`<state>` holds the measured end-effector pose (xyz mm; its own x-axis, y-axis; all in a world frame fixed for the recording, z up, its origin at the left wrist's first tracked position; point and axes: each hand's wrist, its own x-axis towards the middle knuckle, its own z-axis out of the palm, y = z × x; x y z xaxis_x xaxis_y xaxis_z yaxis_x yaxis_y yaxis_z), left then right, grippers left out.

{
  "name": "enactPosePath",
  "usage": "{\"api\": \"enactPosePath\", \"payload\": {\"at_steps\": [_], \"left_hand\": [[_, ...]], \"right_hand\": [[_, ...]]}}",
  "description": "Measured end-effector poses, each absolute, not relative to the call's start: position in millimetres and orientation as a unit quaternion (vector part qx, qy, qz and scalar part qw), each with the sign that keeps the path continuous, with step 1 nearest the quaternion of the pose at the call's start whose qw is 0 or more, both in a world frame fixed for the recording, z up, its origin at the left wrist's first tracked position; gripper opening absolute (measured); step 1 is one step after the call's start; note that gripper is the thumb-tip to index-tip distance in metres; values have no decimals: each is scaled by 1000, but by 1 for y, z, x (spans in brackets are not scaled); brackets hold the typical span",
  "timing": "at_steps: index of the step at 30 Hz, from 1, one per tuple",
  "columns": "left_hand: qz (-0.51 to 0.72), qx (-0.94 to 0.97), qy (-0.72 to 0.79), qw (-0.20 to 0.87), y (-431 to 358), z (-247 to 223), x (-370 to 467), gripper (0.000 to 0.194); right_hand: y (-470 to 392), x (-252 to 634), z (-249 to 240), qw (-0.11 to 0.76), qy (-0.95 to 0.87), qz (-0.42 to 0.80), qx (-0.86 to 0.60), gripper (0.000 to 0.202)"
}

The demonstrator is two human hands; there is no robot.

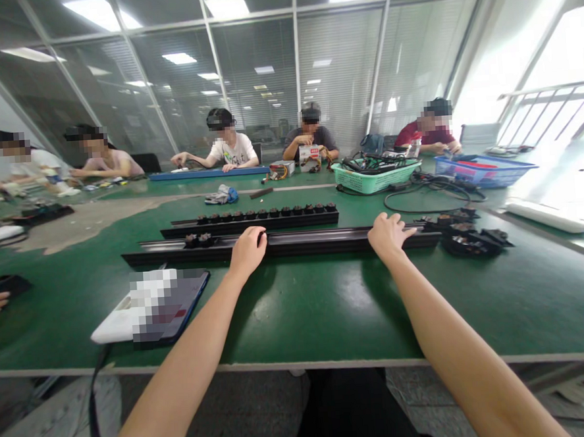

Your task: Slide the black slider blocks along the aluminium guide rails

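A long black rail (318, 243) lies across the green table in front of me. Two small black modules (198, 240) sit in its channel toward the left end. My left hand (247, 254) is closed at the rail's middle, with a small black part (261, 236) partly showing at its fingertips; the rest is hidden. My right hand (388, 237) rests on the rail's right portion, fingers spread. Beyond lies a second black rail (253, 225), carrying a row of several similar modules (274, 213). More loose black modules (476, 241) are heaped past the right end.
A phone (191, 304) and a white device (117, 318) lie at the near left. Behind the rails are a grey-blue cloth (222, 195), a green basket (376, 179) of cables and a blue basket (487, 172). A white power strip (549, 217) lies right. Several people work across the table.
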<state>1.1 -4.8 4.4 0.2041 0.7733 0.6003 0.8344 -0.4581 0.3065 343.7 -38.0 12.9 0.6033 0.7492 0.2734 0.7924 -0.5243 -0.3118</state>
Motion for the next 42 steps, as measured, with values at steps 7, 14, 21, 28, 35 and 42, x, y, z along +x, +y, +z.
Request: {"api": "enactPosePath", "payload": {"at_steps": [7, 14, 21, 28, 35, 42], "left_hand": [[-360, -776, -515, 42, -5, 4, 1, 31], [-358, -776, -517, 45, -5, 5, 1, 30], [-359, -776, -517, 44, -4, 3, 0, 30], [-364, -774, -517, 40, -3, 2, 0, 29], [-362, -774, -519, 37, -5, 4, 1, 29], [-360, -773, -521, 36, -6, 5, 1, 29]], "right_hand": [[-36, 346, 10, 210, -442, -61, -870, 42], [-36, 348, 9, 211, -436, -66, -872, 41], [-37, 349, 10, 210, -432, -63, -875, 40], [-35, 351, 7, 214, -430, -74, -874, 40], [-36, 352, 8, 210, -427, -67, -877, 39], [-36, 353, 7, 212, -425, -77, -877, 38]]}}
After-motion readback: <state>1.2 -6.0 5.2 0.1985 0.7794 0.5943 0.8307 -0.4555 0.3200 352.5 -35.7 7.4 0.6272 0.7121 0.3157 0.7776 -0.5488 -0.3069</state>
